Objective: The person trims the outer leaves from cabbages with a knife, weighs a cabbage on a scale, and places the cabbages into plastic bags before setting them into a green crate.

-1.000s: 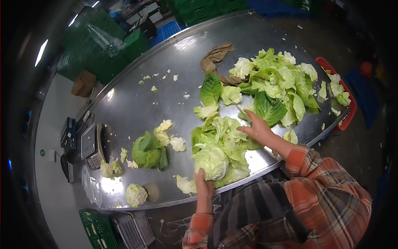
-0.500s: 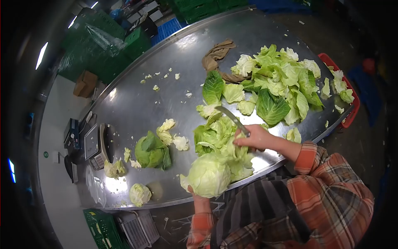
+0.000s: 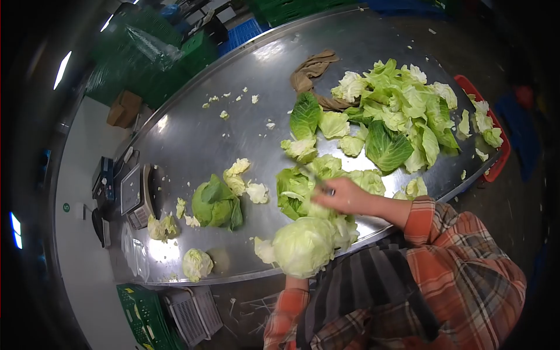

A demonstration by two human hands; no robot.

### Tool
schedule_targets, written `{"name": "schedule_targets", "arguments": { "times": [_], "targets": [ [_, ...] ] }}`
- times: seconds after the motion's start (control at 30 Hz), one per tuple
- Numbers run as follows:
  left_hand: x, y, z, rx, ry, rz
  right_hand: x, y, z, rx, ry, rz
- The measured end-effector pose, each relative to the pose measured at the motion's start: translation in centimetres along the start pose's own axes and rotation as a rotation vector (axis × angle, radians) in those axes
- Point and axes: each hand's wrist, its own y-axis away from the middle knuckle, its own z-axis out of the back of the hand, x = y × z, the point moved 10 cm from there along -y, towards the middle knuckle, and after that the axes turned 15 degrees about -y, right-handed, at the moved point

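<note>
Cabbage lies at the near edge of the bench, bodyward and left of my right hand, whose grip is closed round the knife, my left hand beneath it, fingers hidden, their closure unclear.

Had a pale wall at left, a lit strip light at upper left, and dark floor at upper right.

A broad passage is offered across the steel table between the green-leaved cabbage and the brown cloth, crossed by small scraps. To the right, the way is blocked by the leaf pile; at the left end, by the scale.
</note>
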Motion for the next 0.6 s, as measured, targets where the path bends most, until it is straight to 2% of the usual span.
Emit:
{"name": "schedule_targets", "arguments": {
  "times": [0.07, 0.1, 0.13, 0.17, 0.2, 0.23, 0.27, 0.3, 0.37, 0.43, 0.5, 0.53, 0.6],
  "targets": [
    [-0.2, 0.2, 0.1, -0.02, -0.017, 0.016, -2.1, -0.9, 1.9, 0.011, -0.044, -0.32],
    [-0.4, 0.2, 0.1, -0.027, -0.049, 0.021, -1.6, -1.0, 1.7, 0.036, -0.04, -0.264],
    [-0.9, 0.2, -0.2, -0.019, 0.204, 0.082, -1.0, -1.2, 1.5, 0.06, -0.037, -0.207],
    [-1.8, 0.2, -0.5, -0.027, 0.458, 0.145, 1.0, -0.2, -0.2, 0.102, -0.021, 0.062],
    [-2.7, 0.9, -1.5, -0.009, 0.993, 0.265, 2.0, 0.5, -1.4, 0.145, -0.003, 0.198],
    [-3.5, 1.0, -1.9, 0.039, 1.215, 0.26, 2.9, 1.4, -2.5, 0.185, 0.014, 0.335],
    [-4.3, 1.1, -2.4, 0.091, 1.433, 0.269, 2.8, 1.5, -3.3, 0.228, 0.045, 0.345],
    [-4.8, 0.9, -2.2, 0.165, 1.334, 0.168, 2.6, 1.7, -4.0, 0.268, 0.075, 0.355],
    [-5.4, 1.0, -1.9, 0.219, 1.246, 0.1, 3.0, 1.6, -5.0, 0.341, 0.144, 0.363],
    [-4.9, 1.0, -1.1, 0.159, 1.182, 0.135, 3.7, 1.3, -5.1, 0.36, 0.179, 0.362],
    [-4.3, 0.9, 0.5, 0.06, 0.931, 0.119, 4.3, 0.9, -5.1, 0.363, 0.166, 0.437],
    [-4.1, 0.7, 1.6, 0.002, 0.758, 0.102, 3.9, 0.3, -5.0, 0.358, 0.169, 0.328],
    [-4.0, 0.6, 3.0, 0.001, 0.756, 0.123, 3.3, -0.2, -4.5, 0.339, 0.177, 0.108]
  ]
}}
